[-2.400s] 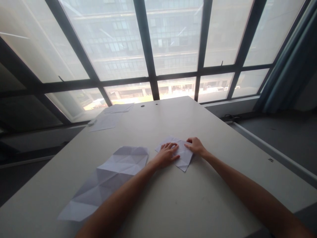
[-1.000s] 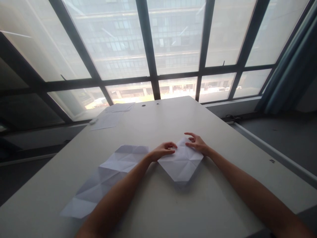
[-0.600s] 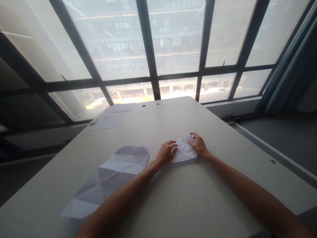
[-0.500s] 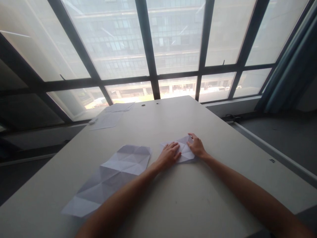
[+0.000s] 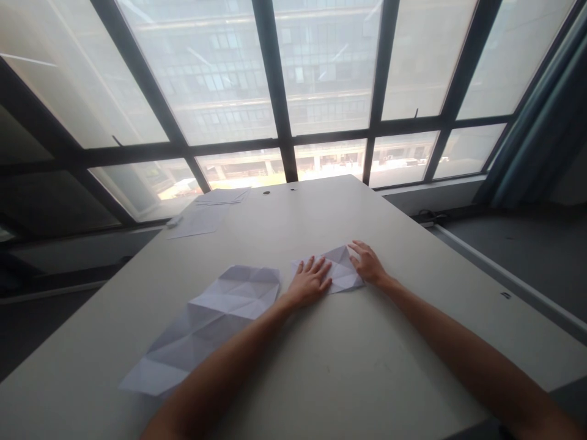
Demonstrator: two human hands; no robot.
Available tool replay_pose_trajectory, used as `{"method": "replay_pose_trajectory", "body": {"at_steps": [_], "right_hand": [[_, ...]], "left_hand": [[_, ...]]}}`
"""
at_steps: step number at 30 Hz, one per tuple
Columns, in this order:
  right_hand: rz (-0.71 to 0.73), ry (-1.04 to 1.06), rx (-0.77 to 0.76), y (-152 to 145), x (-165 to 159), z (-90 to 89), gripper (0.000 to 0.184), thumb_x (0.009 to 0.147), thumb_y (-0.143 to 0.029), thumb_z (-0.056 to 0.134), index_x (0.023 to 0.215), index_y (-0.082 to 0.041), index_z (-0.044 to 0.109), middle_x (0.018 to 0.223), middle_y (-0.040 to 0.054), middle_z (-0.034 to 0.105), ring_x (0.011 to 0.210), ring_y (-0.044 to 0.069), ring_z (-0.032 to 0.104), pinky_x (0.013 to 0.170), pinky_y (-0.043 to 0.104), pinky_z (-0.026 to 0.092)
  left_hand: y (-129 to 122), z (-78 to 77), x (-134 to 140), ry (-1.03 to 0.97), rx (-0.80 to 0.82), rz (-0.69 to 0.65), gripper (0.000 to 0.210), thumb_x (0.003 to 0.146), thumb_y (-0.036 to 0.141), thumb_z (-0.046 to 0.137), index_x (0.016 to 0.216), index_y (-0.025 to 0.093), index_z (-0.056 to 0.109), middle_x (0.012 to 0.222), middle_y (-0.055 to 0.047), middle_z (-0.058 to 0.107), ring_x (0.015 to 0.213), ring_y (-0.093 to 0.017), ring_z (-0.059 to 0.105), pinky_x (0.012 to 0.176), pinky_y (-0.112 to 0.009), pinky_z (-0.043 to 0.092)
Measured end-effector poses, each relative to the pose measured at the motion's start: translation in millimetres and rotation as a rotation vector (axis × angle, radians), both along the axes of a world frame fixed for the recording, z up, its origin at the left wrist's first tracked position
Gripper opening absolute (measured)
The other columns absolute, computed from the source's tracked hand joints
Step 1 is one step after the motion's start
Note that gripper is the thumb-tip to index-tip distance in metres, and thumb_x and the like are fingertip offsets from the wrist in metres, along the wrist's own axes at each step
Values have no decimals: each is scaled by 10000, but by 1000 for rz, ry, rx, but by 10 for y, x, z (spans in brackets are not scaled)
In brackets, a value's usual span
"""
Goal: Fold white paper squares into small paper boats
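Note:
A small folded sheet of white paper [image 5: 342,269] with crease lines lies on the white table. My left hand [image 5: 310,282] rests flat on its left part, fingers spread. At the paper's right edge is my right hand [image 5: 368,264], its fingers apart and extended near the upper right corner; whether the fingertips pinch the edge is not clear. A larger creased sheet of paper [image 5: 220,305] lies to the left, partly hidden behind my left forearm.
Several flat paper sheets [image 5: 202,220] lie at the table's far left, beside a small white object [image 5: 174,221]. The table [image 5: 293,226] reaches toward framed windows [image 5: 328,79]. A dark curtain [image 5: 527,140] hangs on the right.
My left hand has moved slightly left and its fingers have spread wider on the paper. My right hand has shifted slightly right, and the paper's lower right edge lies flatter.

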State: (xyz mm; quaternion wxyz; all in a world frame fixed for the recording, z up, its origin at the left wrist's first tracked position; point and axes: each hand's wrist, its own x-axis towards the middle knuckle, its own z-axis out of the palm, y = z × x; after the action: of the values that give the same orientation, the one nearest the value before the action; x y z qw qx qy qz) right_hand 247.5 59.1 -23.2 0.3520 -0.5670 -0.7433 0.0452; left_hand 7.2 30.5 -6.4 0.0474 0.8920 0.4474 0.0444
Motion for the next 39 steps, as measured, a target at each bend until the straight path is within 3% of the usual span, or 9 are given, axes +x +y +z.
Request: {"method": "replay_pose_trajectory", "body": {"at_steps": [4, 8, 17, 21, 24, 28, 31, 35, 39], "right_hand": [[-100, -36, -33, 43, 181, -34, 417, 891, -314, 507, 1246, -119, 608, 1326, 162, 568, 1269, 270, 466, 1102, 416, 326], [-99, -83, -85, -13, 65, -31, 422, 866, -387, 572, 1196, -131, 634, 1279, 168, 601, 1218, 287, 511, 1068, 427, 343], [11, 115, -118, -80, -35, 59, 294, 760, -247, 668, 1041, -161, 672, 1047, 104, 710, 997, 241, 645, 918, 329, 470], [137, 217, -136, -110, -66, 52, 398, 791, -203, 619, 1190, -196, 630, 1146, 85, 699, 1032, 234, 658, 925, 339, 496], [180, 223, -157, -140, -102, 60, 547, 814, -161, 567, 1356, -219, 525, 1252, 74, 655, 1094, 233, 643, 956, 354, 496], [306, 101, -129, -197, -134, 120, 576, 838, -72, 428, 1391, -214, 501, 1359, 46, 576, 1225, 201, 562, 1054, 349, 425], [455, -98, -142, -259, -153, 187, 583, 815, -35, 407, 1343, -232, 553, 1413, 41, 519, 1345, 195, 434, 1141, 433, 294], [542, -291, -159, -359, -189, 285, 491, 868, -194, 517, 1354, -257, 535, 1477, 85, 432, 1387, 226, 367, 1156, 526, 178], [541, -329, -118, -421, -243, 369, 400, 923, -320, 501, 1298, -206, 583, 1431, 114, 494, 1358, 228, 415, 1159, 478, 212]], "left_hand": [[5, 24, -6, -10, -26, 18, 650, 933, 663, 221, 1509, 363, 244, 1611, 8, 138, 1463, -381, 40, 1147, -595, 66], [-5, 49, -4, -9, -36, -14, 680, 917, 694, 219, 1510, 362, 242, 1611, 0, 135, 1465, -369, 57, 1146, -595, 68], [17, 111, -17, -14, -50, -55, 739, 940, 640, 224, 1531, 197, 188, 1597, -83, 171, 1474, -259, 127, 1169, -513, 115], [10, 111, -25, -10, -28, -62, 680, 951, 607, 244, 1525, 244, 209, 1603, -57, 154, 1475, -253, 124, 1170, -494, 114], [-1, 77, -20, 1, -14, -31, 717, 944, 628, 235, 1526, 209, 206, 1604, -93, 129, 1481, -262, 74, 1172, -491, 81], [12, 29, -13, -2, 5, 1, 808, 933, 646, 232, 1525, 101, 165, 1594, -159, 130, 1481, -260, 65, 1180, -454, 81], [43, 10, -13, 4, 10, 12, 729, 961, 557, 243, 1517, 89, 190, 1589, -156, 160, 1478, -245, 103, 1181, -441, 106], [83, 4, -14, -15, 23, 95, 571, 953, 310, 294, 1489, 115, 280, 1563, -124, 276, 1445, -206, 239, 1174, -384, 174], [85, -7, -24, -55, 92, 127, 530, 958, 309, 286, 1465, 167, 349, 1533, -92, 353, 1400, -209, 326, 1146, -358, 244]]}}
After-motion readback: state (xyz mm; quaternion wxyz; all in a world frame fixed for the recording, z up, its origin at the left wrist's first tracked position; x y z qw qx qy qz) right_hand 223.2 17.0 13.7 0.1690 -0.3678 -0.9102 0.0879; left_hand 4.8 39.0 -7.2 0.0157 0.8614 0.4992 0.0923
